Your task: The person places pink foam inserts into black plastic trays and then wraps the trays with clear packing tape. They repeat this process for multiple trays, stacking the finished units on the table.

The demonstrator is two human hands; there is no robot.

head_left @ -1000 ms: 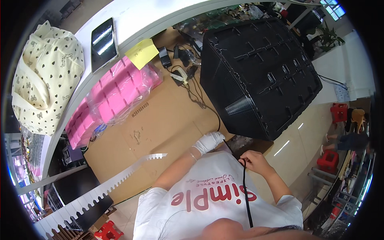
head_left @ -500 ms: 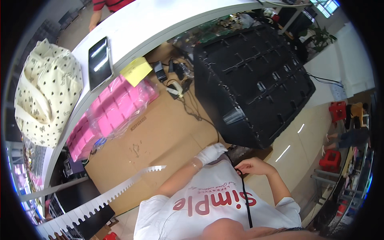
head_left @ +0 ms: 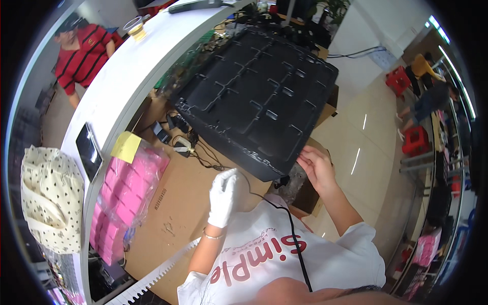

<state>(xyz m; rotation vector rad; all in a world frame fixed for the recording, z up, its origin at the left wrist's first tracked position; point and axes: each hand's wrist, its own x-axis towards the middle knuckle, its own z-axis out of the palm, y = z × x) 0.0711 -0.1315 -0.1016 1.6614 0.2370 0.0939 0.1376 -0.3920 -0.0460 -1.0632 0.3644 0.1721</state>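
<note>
My left hand (head_left: 222,195), in a white glove, is closed near the middle of the view, above the brown cardboard (head_left: 178,223). A thin black cable (head_left: 277,205) bends past its fingertips and appears pinched there; it runs on down over my white shirt. My bare right hand (head_left: 319,173) reaches up with its fingers stretched out and apart. Its fingertips are at the near right edge of a large black plastic tray (head_left: 244,96) with slots and ridges; whether they press on it is hard to tell. Below that edge, clear plastic wrap (head_left: 292,187) lies in an open carton (head_left: 309,199).
Pink blocks in clear plastic (head_left: 122,198) with a yellow note (head_left: 126,146) line the left side, below a white shelf (head_left: 109,96) bearing a phone (head_left: 90,152). Adapters (head_left: 175,134) lie near the tray. A toothed white strip (head_left: 157,274) juts in. A co-worker (head_left: 84,56) stands beyond.
My left hand has gone from against my shirt to out over the cardboard. My right hand has left the cord at my shirt and reached up to the tray's edge. The whole view has turned.
</note>
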